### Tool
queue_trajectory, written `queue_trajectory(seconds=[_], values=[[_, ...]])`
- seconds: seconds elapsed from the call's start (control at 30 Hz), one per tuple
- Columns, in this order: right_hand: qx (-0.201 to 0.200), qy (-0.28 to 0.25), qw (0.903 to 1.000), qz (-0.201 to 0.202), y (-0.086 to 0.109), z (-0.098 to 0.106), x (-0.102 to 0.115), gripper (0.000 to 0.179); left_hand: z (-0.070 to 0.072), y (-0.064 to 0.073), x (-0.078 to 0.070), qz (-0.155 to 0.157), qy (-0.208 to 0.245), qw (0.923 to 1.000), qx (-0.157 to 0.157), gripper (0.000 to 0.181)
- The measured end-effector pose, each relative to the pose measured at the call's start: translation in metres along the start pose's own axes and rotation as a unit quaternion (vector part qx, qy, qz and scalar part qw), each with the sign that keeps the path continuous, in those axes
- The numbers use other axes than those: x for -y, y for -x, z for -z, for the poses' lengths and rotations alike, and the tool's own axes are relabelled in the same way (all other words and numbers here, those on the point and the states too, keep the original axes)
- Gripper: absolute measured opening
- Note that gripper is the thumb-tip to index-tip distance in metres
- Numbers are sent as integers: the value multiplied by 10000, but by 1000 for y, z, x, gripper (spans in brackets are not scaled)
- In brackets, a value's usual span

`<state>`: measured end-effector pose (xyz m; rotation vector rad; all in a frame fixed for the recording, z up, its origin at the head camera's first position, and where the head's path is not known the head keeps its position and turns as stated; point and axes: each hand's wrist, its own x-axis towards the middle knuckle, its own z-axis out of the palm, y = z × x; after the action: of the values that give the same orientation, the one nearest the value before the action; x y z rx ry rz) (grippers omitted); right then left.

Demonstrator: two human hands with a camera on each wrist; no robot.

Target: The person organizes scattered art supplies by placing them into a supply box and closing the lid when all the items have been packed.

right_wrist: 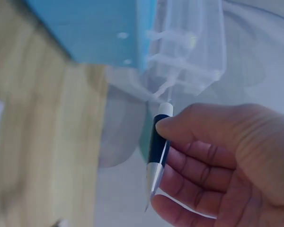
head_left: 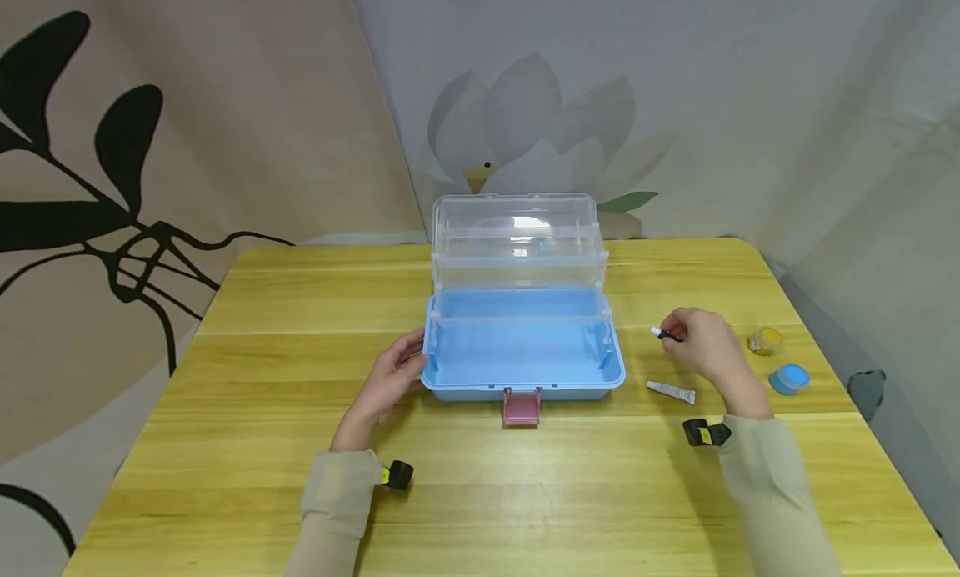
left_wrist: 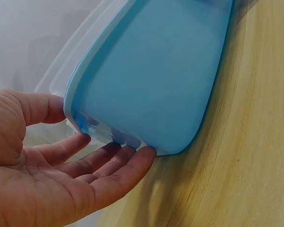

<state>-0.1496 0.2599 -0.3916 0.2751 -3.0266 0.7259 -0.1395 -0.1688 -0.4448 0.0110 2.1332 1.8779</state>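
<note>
A light blue storage box [head_left: 450,393] with a pink clasp [head_left: 521,408] stands with its clear lid [head_left: 517,239] raised; its blue tray is bare inside. My left hand [head_left: 393,373] touches the box's left end. In the left wrist view the thumb [left_wrist: 52,108] lies at the rim and the fairly straight fingers [left_wrist: 128,177] rest against the end wall. To the right of the box, my right hand [head_left: 705,343] pinches a small pen-like tool [right_wrist: 158,144] between thumb and fingers. It has a white end, a dark barrel and a silver cone narrowing to a fine point.
On the wooden table [head_left: 555,485], a small white tube [head_left: 671,392] lies near my right hand. Farther right stand a yellow jar [head_left: 765,340] and a blue-lidded jar [head_left: 789,378]. A printed curtain [head_left: 285,102] hangs behind the table.
</note>
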Motion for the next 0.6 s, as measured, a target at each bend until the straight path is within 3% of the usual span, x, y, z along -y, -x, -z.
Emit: queue_trajectory(seconds=[0.33,0.6], values=[[-157,109,9989,434,-12,20,45,9,0,0,0,-94,23,10000,4,50],[-140,191,9956,911,-29,18,88,8,0,1,1,-102,60,9999,30,50]])
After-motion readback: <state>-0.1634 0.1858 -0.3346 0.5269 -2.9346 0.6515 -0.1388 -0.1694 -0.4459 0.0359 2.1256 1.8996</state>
